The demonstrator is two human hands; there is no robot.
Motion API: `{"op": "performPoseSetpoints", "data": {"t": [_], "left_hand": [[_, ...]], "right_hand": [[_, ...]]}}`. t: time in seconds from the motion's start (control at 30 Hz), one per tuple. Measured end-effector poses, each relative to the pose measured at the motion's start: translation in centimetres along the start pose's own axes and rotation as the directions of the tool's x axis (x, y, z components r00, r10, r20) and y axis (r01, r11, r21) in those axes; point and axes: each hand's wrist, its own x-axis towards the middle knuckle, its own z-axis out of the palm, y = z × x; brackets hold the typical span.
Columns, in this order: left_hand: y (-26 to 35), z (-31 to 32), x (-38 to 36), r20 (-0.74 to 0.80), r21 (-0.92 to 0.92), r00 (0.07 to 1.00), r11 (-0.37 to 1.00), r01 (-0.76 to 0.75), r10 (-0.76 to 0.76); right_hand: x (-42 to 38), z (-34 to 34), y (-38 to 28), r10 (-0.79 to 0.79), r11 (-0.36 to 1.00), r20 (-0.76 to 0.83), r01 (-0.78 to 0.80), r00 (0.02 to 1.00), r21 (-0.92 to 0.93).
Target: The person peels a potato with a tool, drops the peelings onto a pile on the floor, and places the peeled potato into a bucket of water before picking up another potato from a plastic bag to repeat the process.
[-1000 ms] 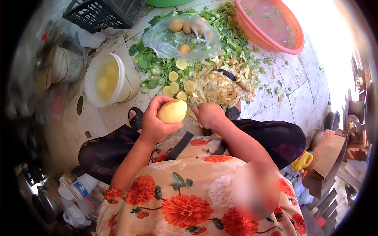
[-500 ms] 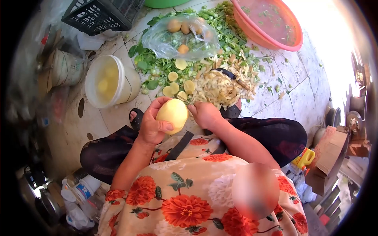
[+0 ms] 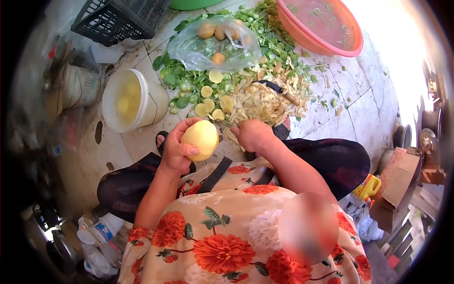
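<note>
My left hand (image 3: 176, 152) grips a peeled yellow potato (image 3: 200, 138) above my lap. My right hand (image 3: 253, 135) is closed on a peeler (image 3: 221, 123), whose metal tip points at the potato's upper right side. Just beyond my hands lies a heap of pale potato peelings (image 3: 259, 104) on the tiled floor, with a few peeled potato pieces (image 3: 208, 105) beside it. A clear plastic bag (image 3: 213, 45) with unpeeled potatoes sits farther out on green vegetable scraps.
A white bucket (image 3: 142, 102) of water holding peeled potatoes stands to the left. A pink basin (image 3: 352, 45) is at the upper right, a black crate (image 3: 109, 21) at the upper left. Bottles and cups (image 3: 97, 232) crowd the lower left; a cardboard box (image 3: 399, 182) sits at the right.
My left hand has turned the potato and shifted it slightly left. My right hand has drawn the peeler off the potato's top, a little to the right.
</note>
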Motion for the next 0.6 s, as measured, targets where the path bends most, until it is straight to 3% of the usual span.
{"op": "performPoseSetpoints", "data": {"t": [0.03, 0.1, 0.13, 0.2, 0.3, 0.43, 0.47, 0.5, 0.57, 0.6], "left_hand": [[0.2, 0.1, 0.0, 0.002, 0.005, 1.0, 1.0, 0.0, 0.0], [0.2, 0.5, -0.1, -0.142, -0.012, 0.99, 1.0, 0.015, -0.016], [0.0, 0.6, -0.1, -0.146, -0.014, 0.989, 1.0, 0.016, -0.018], [-0.1, 0.9, 0.3, -0.27, 0.108, 0.963, 0.994, 0.03, 0.0], [-0.3, 0.8, 0.5, -0.288, 0.178, 0.956, 0.984, -0.007, 0.058], [-0.2, 0.5, 0.1, -0.28, 0.176, 0.96, 0.983, 0.058, -0.007], [-0.1, 0.6, 0.0, -0.17, 0.143, 0.985, 0.99, 0.014, 0.011], [0.1, 0.5, 0.1, -0.055, 0.109, 0.998, 0.994, -0.021, 0.027], [0.0, 0.4, 0.2, -0.056, 0.091, 0.997, 0.994, -0.056, 0.061], [0.0, 0.8, 0.4, -0.123, -0.02, 0.991, 0.998, -0.051, 0.048]], "right_hand": [[0.0, 0.2, 0.0, -0.002, 1.0, -0.004, 0.002, 1.0, 0.003], [-0.4, -0.1, -0.6, -0.124, 0.983, -0.19, 0.146, 0.974, 0.107], [-0.9, -0.5, -1.0, -0.125, 0.983, -0.185, 0.146, 0.975, 0.108], [-2.0, -1.5, -1.5, -0.175, 0.937, -0.254, 0.24, 0.951, 0.252], [-3.1, -0.5, -2.3, -0.286, 0.934, -0.224, 0.323, 0.932, 0.153], [-1.5, -0.6, -1.7, -0.184, 0.98, -0.174, 0.193, 0.967, 0.038], [-0.2, 0.4, -0.2, -0.083, 0.997, -0.093, 0.083, 0.992, 0.002], [0.0, 0.7, 0.0, -0.076, 0.997, -0.105, 0.078, 0.992, 0.014], [0.4, 1.1, -0.3, -0.15, 0.977, -0.154, 0.171, 0.977, 0.129], [0.0, 0.3, -0.8, -0.135, 0.964, -0.168, 0.169, 0.976, 0.206]]}}
